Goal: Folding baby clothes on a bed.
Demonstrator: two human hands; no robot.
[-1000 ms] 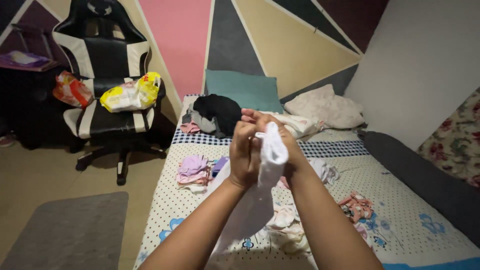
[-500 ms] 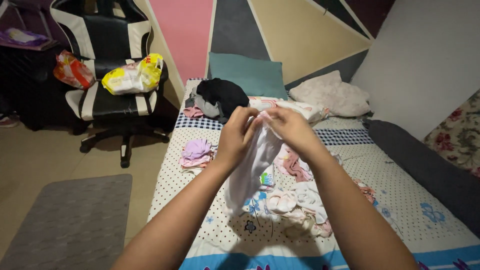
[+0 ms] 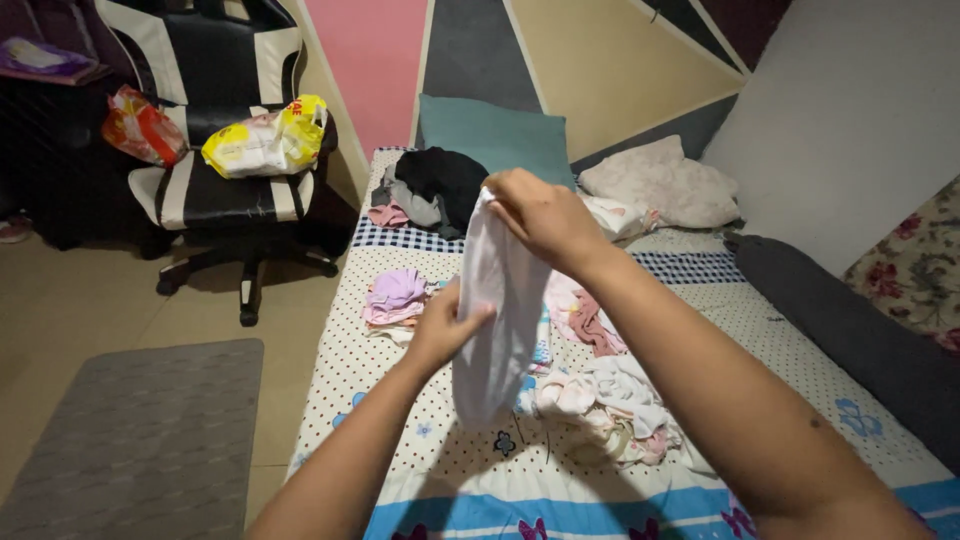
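Note:
My right hand (image 3: 541, 213) pinches the top of a white garment (image 3: 493, 320) and holds it up so it hangs down over the bed (image 3: 400, 460). My left hand (image 3: 444, 328) is lower, fingers against the left side of the hanging cloth, gripping it at mid-height. Under the garment lies a heap of small white and pink clothes (image 3: 605, 400) on the dotted bedsheet.
A folded pile of lilac and pink clothes (image 3: 395, 298) sits left of my hands. Black and grey clothes (image 3: 432, 186), a teal pillow (image 3: 495, 140) and a pale pillow (image 3: 658, 182) lie at the bed's head. A gaming chair (image 3: 225, 150) with bags and a grey rug (image 3: 140, 430) stand at left.
My right hand has lifted the garment's top higher. My left hand has slid down from the top edge to the cloth's middle, so the garment now hangs straight.

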